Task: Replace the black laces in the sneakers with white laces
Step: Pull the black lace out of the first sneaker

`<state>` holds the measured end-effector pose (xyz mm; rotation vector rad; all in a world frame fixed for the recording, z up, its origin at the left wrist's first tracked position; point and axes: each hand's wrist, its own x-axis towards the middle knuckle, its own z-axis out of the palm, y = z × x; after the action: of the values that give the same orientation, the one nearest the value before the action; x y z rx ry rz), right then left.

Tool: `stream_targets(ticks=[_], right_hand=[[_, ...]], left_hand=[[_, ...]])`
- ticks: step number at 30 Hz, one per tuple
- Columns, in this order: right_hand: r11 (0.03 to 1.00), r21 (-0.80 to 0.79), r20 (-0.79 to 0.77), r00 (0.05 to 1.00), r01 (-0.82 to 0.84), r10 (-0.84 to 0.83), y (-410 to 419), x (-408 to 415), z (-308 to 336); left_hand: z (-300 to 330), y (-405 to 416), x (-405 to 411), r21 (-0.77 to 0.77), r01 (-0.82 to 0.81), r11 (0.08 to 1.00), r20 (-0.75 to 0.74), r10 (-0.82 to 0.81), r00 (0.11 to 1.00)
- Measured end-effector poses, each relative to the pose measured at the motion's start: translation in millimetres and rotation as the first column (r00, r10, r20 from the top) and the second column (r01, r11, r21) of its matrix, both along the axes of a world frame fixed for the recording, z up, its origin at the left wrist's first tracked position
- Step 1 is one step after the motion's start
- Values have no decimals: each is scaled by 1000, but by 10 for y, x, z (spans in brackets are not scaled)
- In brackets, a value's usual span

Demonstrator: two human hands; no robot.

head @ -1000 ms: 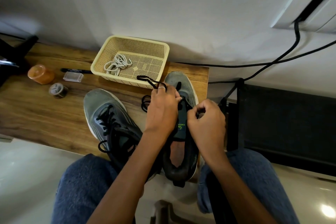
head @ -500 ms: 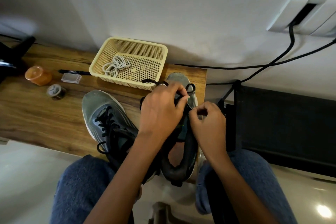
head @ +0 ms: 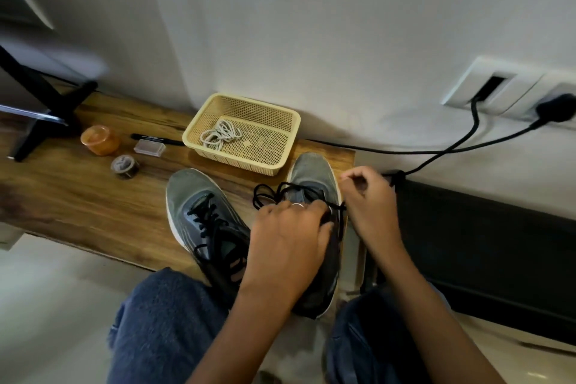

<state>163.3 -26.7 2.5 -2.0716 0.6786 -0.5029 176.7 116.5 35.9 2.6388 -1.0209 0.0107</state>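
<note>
We cannot read any words, numbers or brand names here. The marker pen [head: 157,138] on the wooden desk [head: 78,196] has a pale strip of print along its barrel, too small and blurred for us to read. The left sneaker [head: 199,212] has thin curved lines on its side, which are decoration, not letters.

One head-worn view, wide-angle, tipped forward and down.
You're looking steeply over your own knees onto the wooden bench [head: 78,196] against the wall [head: 311,25], close in on both sneakers; edges bend, and no second view overlaps it.
</note>
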Motion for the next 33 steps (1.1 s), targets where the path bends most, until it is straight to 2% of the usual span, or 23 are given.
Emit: stream_targets(ticks=[2,4,8,9,11,13,17,20,23,26,28,29,31,33], right_hand=[[991,-86,-60,993,-104,99,77,196,-53],[973,-143,-167,973,-182,157,171,381,-108],[858,-325,-536,825,-397,178,289,550,-192],[829,-362,-578,800,-427,159,290,552,-196],[833,-384,-518,840,-399,164,282,557,-194],[887,-334,-406,898,-318,169,266,557,-165],[947,-206,-348,922,-249,167,188,459,-28],[981,8,-302,935,-193,186,78,259,156],[947,282,-239,944,-156,227,16,-8,343],[890,406,-179,938,-206,298,6,-266,484],[841,431,-159,890,-327,427,-14,-389,555],[819,421,-196,843,-389,501,-7,-425,604],[790,382,-355,713,-479,604,-12,-439,654],[788,301,-521,600,-537,608,-6,-402,660]], left_hand=[[-146,37,12,-53,-109,993,31,110,993],[-298,63,26,-32,-211,977,-17,210,977],[-487,86,50,90,-302,949,-169,313,934],[-529,84,55,139,-292,946,-207,316,926],[-581,91,74,205,-258,944,-233,303,924],[-591,94,102,200,-244,949,-226,287,931],[-563,109,134,220,-236,946,-228,285,931],[-527,100,148,210,-241,947,-252,291,923],[-502,93,165,216,-236,947,-267,290,919],[-491,83,177,236,-232,944,-267,292,918],[-484,70,178,236,-232,944,-269,293,918],[-482,67,179,228,-232,945,-272,291,917],[-488,53,179,198,-233,952,-279,282,918],[-513,36,188,154,-218,964,-282,254,925]])
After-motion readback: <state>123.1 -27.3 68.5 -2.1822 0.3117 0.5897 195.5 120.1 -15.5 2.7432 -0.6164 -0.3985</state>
